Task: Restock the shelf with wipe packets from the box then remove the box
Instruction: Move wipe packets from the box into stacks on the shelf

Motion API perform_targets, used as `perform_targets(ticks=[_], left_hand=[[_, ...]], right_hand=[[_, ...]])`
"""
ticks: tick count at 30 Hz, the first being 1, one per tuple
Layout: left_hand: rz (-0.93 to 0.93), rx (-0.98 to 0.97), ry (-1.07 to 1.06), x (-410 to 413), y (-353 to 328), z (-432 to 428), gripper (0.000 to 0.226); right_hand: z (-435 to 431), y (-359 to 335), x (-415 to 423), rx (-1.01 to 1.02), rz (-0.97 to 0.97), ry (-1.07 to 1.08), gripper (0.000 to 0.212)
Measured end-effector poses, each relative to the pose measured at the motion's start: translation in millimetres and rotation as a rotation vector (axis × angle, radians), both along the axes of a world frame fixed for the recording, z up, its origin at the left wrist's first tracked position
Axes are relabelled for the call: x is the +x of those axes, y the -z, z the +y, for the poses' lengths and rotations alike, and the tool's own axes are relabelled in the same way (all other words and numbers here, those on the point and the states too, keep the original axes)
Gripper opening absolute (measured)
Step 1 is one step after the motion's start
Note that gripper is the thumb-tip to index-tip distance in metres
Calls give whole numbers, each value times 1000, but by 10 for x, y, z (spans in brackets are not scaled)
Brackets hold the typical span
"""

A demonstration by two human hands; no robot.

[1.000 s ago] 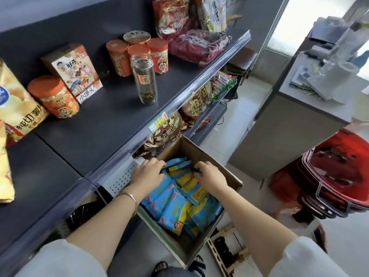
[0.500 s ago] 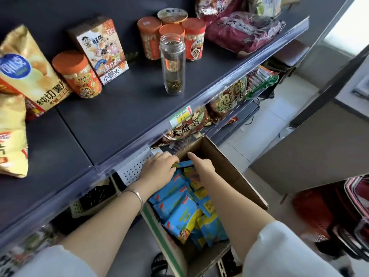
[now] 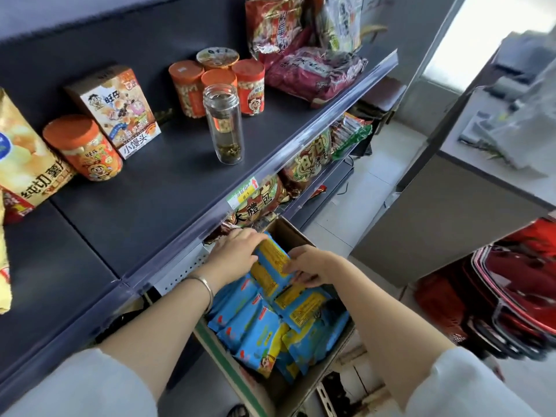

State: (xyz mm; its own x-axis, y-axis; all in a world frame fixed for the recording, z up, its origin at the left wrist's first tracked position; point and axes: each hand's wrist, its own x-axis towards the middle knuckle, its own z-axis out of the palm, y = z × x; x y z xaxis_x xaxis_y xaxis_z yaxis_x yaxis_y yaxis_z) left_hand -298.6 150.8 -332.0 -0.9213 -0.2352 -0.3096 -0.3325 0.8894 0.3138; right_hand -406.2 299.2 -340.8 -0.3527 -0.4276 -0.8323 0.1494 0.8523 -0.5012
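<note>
An open cardboard box point(image 3: 293, 228) sits below the dark shelf point(image 3: 156, 194), filled with several blue and yellow wipe packets point(image 3: 258, 329). Both hands reach into its far end. My left hand point(image 3: 236, 251) and my right hand point(image 3: 313, 266) grip a small stack of packets point(image 3: 272, 260) from either side, raised a little above the rest. A metal bangle circles my left wrist.
On the shelf stand a clear jar point(image 3: 224, 123), orange-lidded snack tubs point(image 3: 82, 147), a snack carton point(image 3: 115, 111) and bags. Snack bags point(image 3: 310, 165) fill the lower shelf. A grey counter point(image 3: 451, 206) and red baskets point(image 3: 511, 296) stand to the right.
Both hands closed on a stack of packets in the far end of the box and lifted it slightly. The view has shifted between frames.
</note>
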Motion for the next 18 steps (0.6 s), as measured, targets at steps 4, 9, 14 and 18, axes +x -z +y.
perform_targets(ticks=[4,9,14,18], left_hand=[[-71,7,68,-27,-38,81,60],[-67,18,-33,27,-16,176,48],[3,202,-306,60,-155,134,49],[102,559,-704,58,-355,62,55]], right_hand=[[180,-112,-13,-89,-63,-50,28],[250,-184,40,-194,26,6,20],[185,-319,79,-220,339,-118,29],[158,-428,67,-291,607,-244,31]])
